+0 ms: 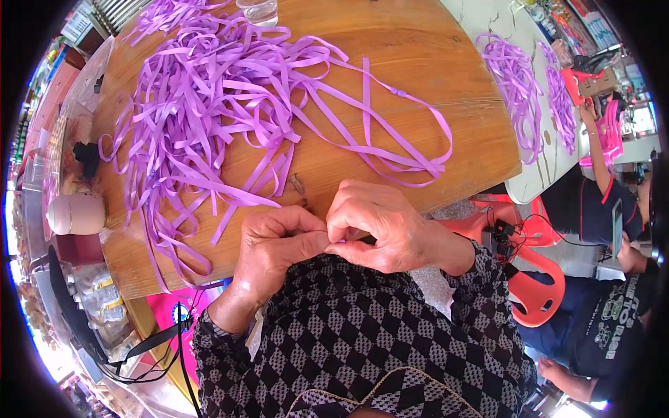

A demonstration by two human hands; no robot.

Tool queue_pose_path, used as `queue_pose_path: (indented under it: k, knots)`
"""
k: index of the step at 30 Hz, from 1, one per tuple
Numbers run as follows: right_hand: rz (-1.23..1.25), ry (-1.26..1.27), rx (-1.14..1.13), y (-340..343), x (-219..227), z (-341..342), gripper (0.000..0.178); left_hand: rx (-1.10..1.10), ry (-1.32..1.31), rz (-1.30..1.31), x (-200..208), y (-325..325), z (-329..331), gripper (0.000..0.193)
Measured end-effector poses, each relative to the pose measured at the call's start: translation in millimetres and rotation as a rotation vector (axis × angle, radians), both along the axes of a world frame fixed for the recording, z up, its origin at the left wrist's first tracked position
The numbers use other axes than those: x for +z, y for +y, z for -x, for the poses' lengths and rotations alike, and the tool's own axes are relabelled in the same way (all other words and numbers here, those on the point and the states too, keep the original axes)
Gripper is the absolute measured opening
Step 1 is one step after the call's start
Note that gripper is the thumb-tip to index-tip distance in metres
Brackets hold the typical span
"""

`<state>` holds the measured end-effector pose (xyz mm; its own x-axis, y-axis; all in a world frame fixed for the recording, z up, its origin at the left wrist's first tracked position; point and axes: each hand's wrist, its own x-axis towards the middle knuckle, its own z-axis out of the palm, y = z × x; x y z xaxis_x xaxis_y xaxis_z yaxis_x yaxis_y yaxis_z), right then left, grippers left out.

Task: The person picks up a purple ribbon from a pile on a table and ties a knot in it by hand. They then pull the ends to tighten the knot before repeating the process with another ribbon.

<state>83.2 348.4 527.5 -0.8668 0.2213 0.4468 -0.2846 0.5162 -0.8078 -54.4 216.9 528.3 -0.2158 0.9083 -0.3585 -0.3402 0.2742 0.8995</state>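
Note:
At the table's near edge, my left hand [273,245] and my right hand [385,226] meet with their fingertips pinched together. A tiny purple bit shows between the fingers, but its kind cannot be made out. Both hands are closed, and the fingers hide most of whatever they hold. Beyond them lies a large tangled heap of purple ribbon straps [202,104] on the wooden table. One purple strap loop [449,143] reaches out to the right from the heap, with a small purple clasp [398,92] on it.
The wooden table [446,63] has a clear glass [259,12] at its far side. To the right, a white marbled table [533,182] bears more purple straps [514,90]. Red plastic stools [536,296] and seated people are at the right. A beige rounded object [78,213] stands left.

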Motion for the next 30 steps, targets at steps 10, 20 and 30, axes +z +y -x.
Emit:
queue_pose_path:
  k: [10, 20, 30]
  knots:
    - [0.584, -0.259, 0.093, -11, 2, -14, 0.020, -0.036, -0.120, 0.033, 9, -9, 2, 0.008]
    - [0.552, -0.194, -0.039, 0, -2, -23, 0.033, 0.102, 0.044, -0.042, 10, -9, 0, 0.006]
    - [0.100, -0.005, -0.158, -12, -3, -11, 0.010, 0.105, 0.099, -0.060, 15, -8, -12, 0.007]
